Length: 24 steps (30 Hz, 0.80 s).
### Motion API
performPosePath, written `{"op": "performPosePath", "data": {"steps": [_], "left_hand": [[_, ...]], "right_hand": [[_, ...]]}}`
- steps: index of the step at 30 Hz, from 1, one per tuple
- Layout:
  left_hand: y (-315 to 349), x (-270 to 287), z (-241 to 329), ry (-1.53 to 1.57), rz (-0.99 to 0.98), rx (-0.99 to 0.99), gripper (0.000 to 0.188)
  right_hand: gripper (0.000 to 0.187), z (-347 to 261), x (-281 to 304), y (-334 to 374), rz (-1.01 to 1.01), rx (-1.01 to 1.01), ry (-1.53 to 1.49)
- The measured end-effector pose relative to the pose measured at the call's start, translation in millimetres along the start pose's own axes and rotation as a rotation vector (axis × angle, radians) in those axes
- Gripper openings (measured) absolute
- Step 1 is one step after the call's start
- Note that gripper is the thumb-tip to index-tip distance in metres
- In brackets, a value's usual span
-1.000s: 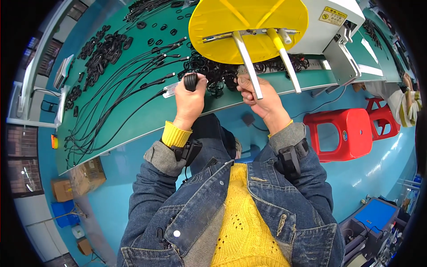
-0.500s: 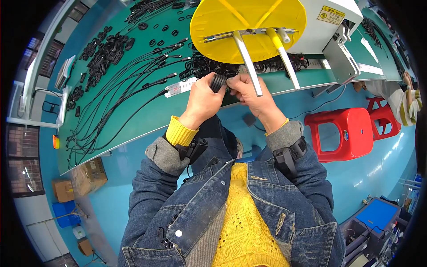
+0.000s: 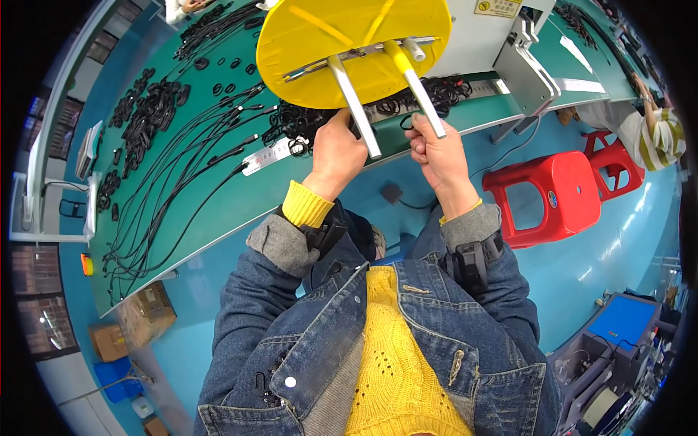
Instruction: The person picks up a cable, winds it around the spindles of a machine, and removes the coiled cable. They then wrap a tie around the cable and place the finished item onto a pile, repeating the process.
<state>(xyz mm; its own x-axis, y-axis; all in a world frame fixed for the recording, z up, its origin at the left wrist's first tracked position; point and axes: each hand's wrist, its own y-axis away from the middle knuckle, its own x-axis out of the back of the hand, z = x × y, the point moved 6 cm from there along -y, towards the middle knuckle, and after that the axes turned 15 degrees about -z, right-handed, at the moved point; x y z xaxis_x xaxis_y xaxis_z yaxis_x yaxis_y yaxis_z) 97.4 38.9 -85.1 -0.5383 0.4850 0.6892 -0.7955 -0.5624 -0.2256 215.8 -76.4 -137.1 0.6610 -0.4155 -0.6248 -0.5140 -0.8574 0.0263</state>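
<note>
Black loop pinched in the right hand, above the front of the desk

Thumb and forefinger of the right hand close on the thin black loop, over the green desk near its front edge. Gripping it by one side seems to leave most of its round free of the fingers.

The left hand is just to the left, its fingers curled, with something dark showing beside them. One metal rod under a yellow disc crosses the view there, so I cannot tell what those fingers hold or how tightly.

A pile of black loops sits behind the left hand, partly covered in view by the disc; placed there, it is probably an easy reach for either hand. Farther left, black cables fan out with many of their plugs toward the pile, likely to limit tangling and keep those ends handy. A white ruler strip lies near the front edge, perhaps so that lengths can be checked close to the hands. Small black pieces lie heaped beyond the cables, apparently apart to prevent mixing.
</note>
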Motion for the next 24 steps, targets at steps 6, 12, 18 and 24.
{"op": "performPosePath", "data": {"steps": [6, 12, 18, 24], "left_hand": [[12, 9, 4, 0.003, 0.143, -0.259, 0.026], [49, 15, 5, 0.46, -0.173, 0.062, 0.013], [77, 6, -1, 0.999, -0.455, 0.314, 0.007], [78, 13, -24, 0.946, -0.427, 0.314, 0.006]], "right_hand": [[0.014, 1, 3, 8, -0.025, -0.046, -0.004], [0.014, 14, -47, 34, -0.325, -0.18, 0.096], [0.013, 28, -64, 50, -0.463, -0.228, -0.092], [0.013, 50, -76, 82, -0.611, -0.393, 0.0]]}}
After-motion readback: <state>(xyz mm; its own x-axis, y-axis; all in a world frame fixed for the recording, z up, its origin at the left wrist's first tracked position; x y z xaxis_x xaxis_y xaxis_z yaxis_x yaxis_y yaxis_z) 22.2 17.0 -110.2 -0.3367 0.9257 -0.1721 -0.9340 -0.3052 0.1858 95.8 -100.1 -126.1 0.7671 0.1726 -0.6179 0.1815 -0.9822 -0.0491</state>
